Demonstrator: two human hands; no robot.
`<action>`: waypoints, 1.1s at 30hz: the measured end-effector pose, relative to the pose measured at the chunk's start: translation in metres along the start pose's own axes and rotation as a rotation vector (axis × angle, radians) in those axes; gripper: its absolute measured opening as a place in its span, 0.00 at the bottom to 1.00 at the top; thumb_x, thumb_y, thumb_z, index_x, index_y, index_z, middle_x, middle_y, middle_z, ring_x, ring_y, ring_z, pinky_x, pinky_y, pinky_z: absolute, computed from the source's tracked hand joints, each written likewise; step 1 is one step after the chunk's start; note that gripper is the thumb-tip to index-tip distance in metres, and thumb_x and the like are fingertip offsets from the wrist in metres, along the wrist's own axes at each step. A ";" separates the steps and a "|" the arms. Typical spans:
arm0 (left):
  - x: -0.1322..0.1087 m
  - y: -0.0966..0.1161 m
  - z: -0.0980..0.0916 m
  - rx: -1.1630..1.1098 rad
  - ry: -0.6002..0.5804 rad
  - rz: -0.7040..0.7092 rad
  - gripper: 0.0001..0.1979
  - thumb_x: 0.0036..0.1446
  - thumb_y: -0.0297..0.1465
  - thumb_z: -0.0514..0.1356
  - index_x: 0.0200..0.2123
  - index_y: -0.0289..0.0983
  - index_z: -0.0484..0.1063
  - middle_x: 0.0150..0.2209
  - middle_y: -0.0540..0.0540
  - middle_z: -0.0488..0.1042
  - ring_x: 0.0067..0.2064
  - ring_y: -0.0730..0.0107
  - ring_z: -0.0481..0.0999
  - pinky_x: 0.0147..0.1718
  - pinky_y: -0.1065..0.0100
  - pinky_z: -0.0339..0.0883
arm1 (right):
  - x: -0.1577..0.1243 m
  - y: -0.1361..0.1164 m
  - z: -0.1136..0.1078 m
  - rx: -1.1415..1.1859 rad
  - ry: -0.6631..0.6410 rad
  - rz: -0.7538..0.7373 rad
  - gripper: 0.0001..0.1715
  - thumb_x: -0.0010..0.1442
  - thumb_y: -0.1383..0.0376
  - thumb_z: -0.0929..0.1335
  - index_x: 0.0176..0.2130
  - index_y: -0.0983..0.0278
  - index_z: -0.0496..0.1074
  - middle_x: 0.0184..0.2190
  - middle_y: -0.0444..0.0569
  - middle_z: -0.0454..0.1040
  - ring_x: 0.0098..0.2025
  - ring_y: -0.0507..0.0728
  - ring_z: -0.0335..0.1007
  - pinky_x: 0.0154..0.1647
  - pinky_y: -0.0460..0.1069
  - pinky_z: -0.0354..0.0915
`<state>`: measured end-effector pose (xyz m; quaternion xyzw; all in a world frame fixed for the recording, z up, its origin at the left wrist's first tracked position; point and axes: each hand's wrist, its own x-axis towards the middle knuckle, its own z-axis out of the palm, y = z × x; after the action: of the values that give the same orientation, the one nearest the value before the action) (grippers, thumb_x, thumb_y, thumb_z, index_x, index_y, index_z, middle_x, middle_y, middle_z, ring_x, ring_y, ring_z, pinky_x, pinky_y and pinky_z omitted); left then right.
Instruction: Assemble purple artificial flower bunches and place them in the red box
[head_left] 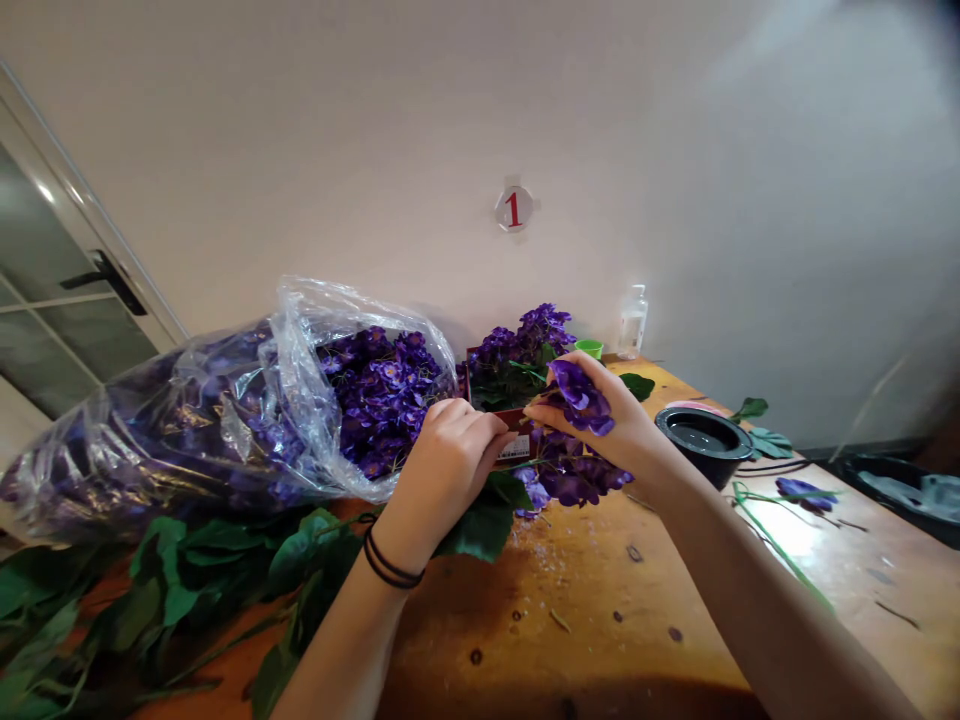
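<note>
My right hand (pixel 600 410) pinches a purple artificial flower (pixel 580 397) above a red box (pixel 514 447) with a white barcode label. Purple blooms and green leaves (pixel 521 350) stand in that box, and more purple blooms (pixel 574 475) hang over its front. My left hand (pixel 450 470) grips the box's top edge with curled fingers. Just left of it lies a clear plastic bag (pixel 225 420) stuffed with purple artificial flowers. Loose green artificial leaves (pixel 165 590) spread below my left wrist. The box's lower part is hidden behind my hands and the blooms.
A black bowl (pixel 705 442) sits on the wooden table (pixel 577 590) right of my right hand. Beyond it lie a loose purple flower on a green stem (pixel 806 492) and green leaves. A water bottle (pixel 634 322) and green cup (pixel 589 348) stand against the wall.
</note>
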<state>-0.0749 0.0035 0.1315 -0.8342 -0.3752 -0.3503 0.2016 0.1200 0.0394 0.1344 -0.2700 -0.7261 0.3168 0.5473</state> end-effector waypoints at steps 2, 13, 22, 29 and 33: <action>0.000 0.001 0.002 0.037 0.011 -0.003 0.07 0.60 0.31 0.56 0.31 0.36 0.71 0.26 0.48 0.69 0.32 0.66 0.66 0.36 0.63 0.62 | 0.000 0.001 0.003 -0.010 0.013 -0.001 0.22 0.47 0.58 0.74 0.37 0.60 0.62 0.30 0.43 0.70 0.32 0.53 0.70 0.35 0.48 0.68; 0.003 0.005 0.008 0.177 0.120 0.117 0.09 0.61 0.25 0.52 0.29 0.35 0.69 0.23 0.49 0.65 0.31 0.67 0.64 0.45 0.60 0.64 | -0.001 0.006 0.005 -0.166 0.071 -0.077 0.20 0.50 0.59 0.73 0.39 0.60 0.62 0.30 0.43 0.66 0.30 0.51 0.62 0.30 0.47 0.64; 0.003 0.003 0.013 0.092 0.094 0.019 0.09 0.61 0.29 0.54 0.29 0.35 0.69 0.23 0.49 0.67 0.31 0.67 0.65 0.38 0.63 0.65 | 0.001 0.008 0.007 -0.169 0.087 -0.087 0.19 0.50 0.59 0.73 0.37 0.60 0.61 0.28 0.42 0.64 0.29 0.51 0.61 0.30 0.46 0.62; 0.004 0.000 0.007 -0.053 -0.040 -0.168 0.05 0.55 0.34 0.62 0.32 0.39 0.73 0.29 0.50 0.74 0.34 0.66 0.70 0.39 0.62 0.61 | 0.003 0.001 -0.002 -0.122 0.094 -0.039 0.20 0.50 0.57 0.72 0.37 0.58 0.61 0.30 0.42 0.68 0.32 0.54 0.67 0.34 0.49 0.66; 0.004 -0.004 0.002 -0.129 -0.089 -0.202 0.03 0.55 0.33 0.62 0.31 0.40 0.74 0.31 0.51 0.76 0.36 0.66 0.70 0.40 0.63 0.60 | 0.003 -0.008 -0.006 -0.117 0.084 -0.007 0.22 0.50 0.55 0.72 0.40 0.57 0.62 0.32 0.44 0.70 0.34 0.55 0.69 0.36 0.51 0.68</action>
<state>-0.0753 0.0096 0.1336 -0.8181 -0.4427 -0.3547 0.0943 0.1245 0.0378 0.1436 -0.3120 -0.7205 0.2605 0.5618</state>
